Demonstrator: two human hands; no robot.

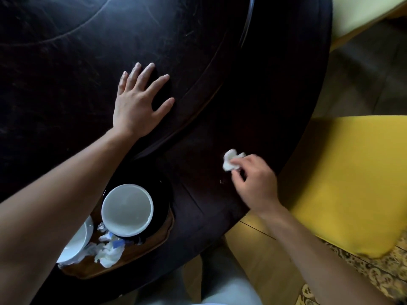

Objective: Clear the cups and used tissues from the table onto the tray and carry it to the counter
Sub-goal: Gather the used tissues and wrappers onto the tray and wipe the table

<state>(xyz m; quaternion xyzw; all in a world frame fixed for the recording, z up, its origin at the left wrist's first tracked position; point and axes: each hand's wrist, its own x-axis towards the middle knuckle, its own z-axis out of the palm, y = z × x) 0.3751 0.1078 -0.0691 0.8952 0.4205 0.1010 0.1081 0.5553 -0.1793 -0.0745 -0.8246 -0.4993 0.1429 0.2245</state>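
1. Right of centre, near the table [220, 51] edge: right hand [256, 186] pinches a crumpled white tissue [231, 161] w/ thumb + fingertips. Tissue looks to be at or just off the tabletop; can't tell if lifted.
2. Left hand [136, 102] lies flat above centre, fingers spread, palm down on the table, holding nothing. Hands well apart.
3. Tray [141, 254], wooden, sits lower left at the near table edge, partly under the left forearm. On it: white cup [127, 209] on a dark saucer, a second white dish [77, 243] mostly hidden by the arm, and a wad of used tissues [108, 252] w/ blue bits beside the cup.
4. Risks, as I judge them:
 - Pinch is light, on one corner of the wad; tissue could slip or shed bits on the way across. A small white fleck [221, 181] lies on the table just below it, prob. easy to miss.
 - Route to the tray runs under/along the left forearm; a bumped arm could knock the cup.
 - Tray overhangs or sits v. close to the edge; a careless drop or nudge may tip it.
 - Loose tissues piled at the tray's rim could fall off when it's carried.
5. Tissue look: small, white, tightly scrunched, lumpy, soft; light enough to blow or roll.
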